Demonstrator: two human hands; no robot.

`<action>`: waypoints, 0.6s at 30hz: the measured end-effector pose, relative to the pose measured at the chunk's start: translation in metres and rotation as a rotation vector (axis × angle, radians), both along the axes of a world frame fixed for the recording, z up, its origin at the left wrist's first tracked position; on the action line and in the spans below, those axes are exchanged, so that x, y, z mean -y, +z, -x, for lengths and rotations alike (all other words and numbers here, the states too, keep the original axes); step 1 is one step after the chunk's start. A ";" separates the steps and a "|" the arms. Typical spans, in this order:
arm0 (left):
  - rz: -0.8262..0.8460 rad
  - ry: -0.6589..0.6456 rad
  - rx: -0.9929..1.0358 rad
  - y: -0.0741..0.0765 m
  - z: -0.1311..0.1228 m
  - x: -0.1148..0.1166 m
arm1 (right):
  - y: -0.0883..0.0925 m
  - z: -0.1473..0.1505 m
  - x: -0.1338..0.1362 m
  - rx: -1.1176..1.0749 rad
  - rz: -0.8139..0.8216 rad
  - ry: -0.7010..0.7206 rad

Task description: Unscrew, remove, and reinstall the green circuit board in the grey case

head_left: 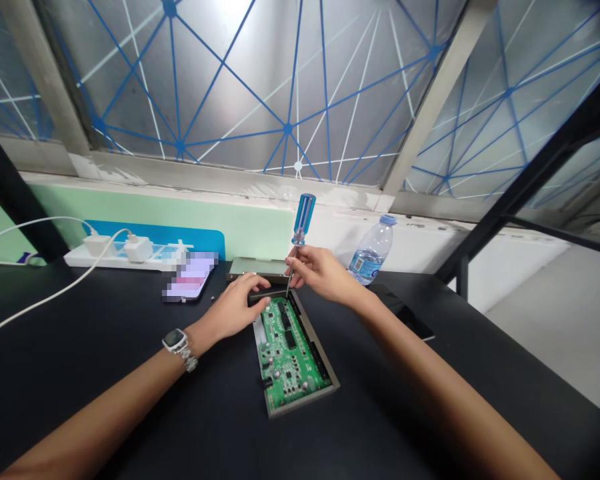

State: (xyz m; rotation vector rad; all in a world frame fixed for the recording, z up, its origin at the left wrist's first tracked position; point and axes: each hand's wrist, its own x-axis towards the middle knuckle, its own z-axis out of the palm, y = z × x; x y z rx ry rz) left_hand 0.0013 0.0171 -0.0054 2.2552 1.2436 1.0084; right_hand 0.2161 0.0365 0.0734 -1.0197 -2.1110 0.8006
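Note:
A green circuit board [287, 360] lies in a shallow grey metal case [305, 403] on the black table. My left hand [240, 303] grips the case's far left corner, the thumb at the board's edge and the fingers over the far side. Between the fingertips of my right hand [323, 270] is a screwdriver [304, 219] with a blue and clear handle. It stands nearly upright, handle up. Its shaft runs down to the board's far end, where the tip meets the dark edge; any screw there is too small to make out.
Behind the case lies a flat metal piece [257, 267]. A phone [190, 277] and a white power strip [115, 255] with plugs and cables are at the left. A water bottle [375, 250] and a dark flat device [405, 313] are at the right, near a black metal frame [480, 230].

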 end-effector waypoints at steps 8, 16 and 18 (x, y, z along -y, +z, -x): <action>0.135 -0.081 0.364 0.012 -0.049 -0.012 | 0.001 -0.003 -0.008 -0.063 0.078 -0.005; 0.160 -0.110 0.459 0.007 -0.054 -0.011 | -0.002 -0.004 -0.005 -0.034 0.008 -0.118; 0.164 -0.151 0.450 0.007 -0.053 -0.010 | 0.000 -0.005 -0.005 -0.036 0.037 -0.096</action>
